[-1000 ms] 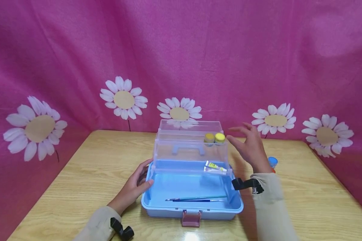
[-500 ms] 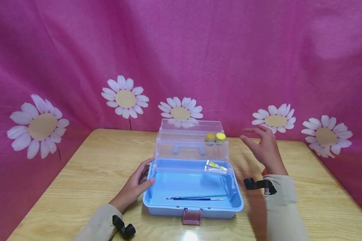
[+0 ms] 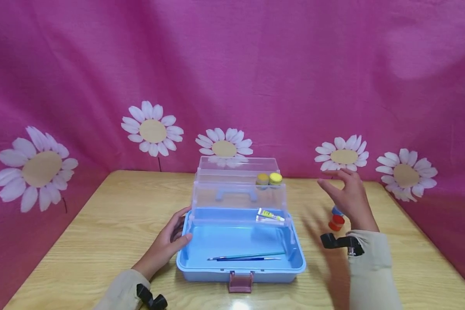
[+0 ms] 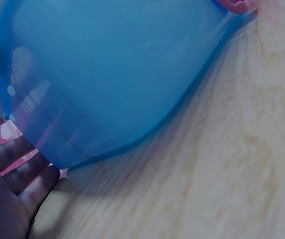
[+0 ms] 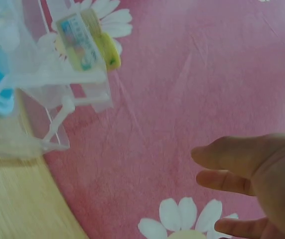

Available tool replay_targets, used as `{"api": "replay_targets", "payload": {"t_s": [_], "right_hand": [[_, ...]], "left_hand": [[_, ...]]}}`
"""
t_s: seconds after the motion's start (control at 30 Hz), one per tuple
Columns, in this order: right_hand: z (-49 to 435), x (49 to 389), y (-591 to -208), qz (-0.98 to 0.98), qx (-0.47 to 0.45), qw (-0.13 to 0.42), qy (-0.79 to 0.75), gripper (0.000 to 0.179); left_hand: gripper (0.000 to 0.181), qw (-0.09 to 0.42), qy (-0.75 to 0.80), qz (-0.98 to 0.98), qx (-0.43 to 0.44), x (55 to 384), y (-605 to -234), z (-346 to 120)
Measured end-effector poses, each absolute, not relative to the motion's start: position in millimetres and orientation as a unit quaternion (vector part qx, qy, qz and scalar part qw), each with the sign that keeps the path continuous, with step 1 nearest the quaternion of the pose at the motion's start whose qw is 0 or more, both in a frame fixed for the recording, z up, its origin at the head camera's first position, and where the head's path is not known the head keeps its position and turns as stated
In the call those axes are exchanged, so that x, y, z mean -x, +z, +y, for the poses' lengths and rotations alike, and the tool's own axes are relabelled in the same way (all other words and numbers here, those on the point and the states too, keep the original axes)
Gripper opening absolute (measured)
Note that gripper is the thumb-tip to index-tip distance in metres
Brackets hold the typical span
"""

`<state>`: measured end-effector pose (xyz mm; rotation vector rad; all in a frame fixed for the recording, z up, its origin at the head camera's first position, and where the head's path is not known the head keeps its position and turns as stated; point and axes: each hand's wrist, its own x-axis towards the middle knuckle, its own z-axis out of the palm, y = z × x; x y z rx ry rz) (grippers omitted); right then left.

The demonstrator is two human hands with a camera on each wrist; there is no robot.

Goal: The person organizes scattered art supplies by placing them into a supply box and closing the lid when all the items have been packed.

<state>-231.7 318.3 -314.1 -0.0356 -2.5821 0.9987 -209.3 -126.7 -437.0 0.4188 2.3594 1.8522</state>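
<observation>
A light-blue plastic storage box (image 3: 240,274) stands unfolded on the table, with clear trays (image 3: 238,193) raised at its back. My left hand (image 3: 166,245) holds its left side, thumb over the rim and fingers along the outer wall, as the left wrist view also shows. Two paintbrushes (image 3: 248,256) lie in the bottom. Yellow-labelled paint tubes (image 3: 270,215) rest in the lower tray. Two paint jars, one with a bright yellow lid (image 3: 275,178), sit in the upper tray at right. My right hand (image 3: 352,198) hovers right of the box, fingers spread, holding nothing.
Beneath and behind my right hand stand a red paint jar (image 3: 336,222) and a partly hidden blue jar (image 3: 336,211). A pink latch (image 3: 240,282) hangs at the box's front. A pink flowered cloth (image 3: 232,77) rises behind the wooden table (image 3: 112,215).
My right hand has moved rightward, away from the yellow-lidded jar and toward the red and blue jars. My left hand stays on the box.
</observation>
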Motion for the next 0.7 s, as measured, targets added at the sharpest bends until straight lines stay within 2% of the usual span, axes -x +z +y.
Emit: {"api": "replay_targets", "payload": {"t_s": [0.7], "right_hand": [[352.1,232.3,-340.6,-0.914,0.119,0.118,0.369,0.071]], "left_hand": [[0.063,0.055,0.611,0.78,-0.126,208.0,-435.8,-125.9]]}}
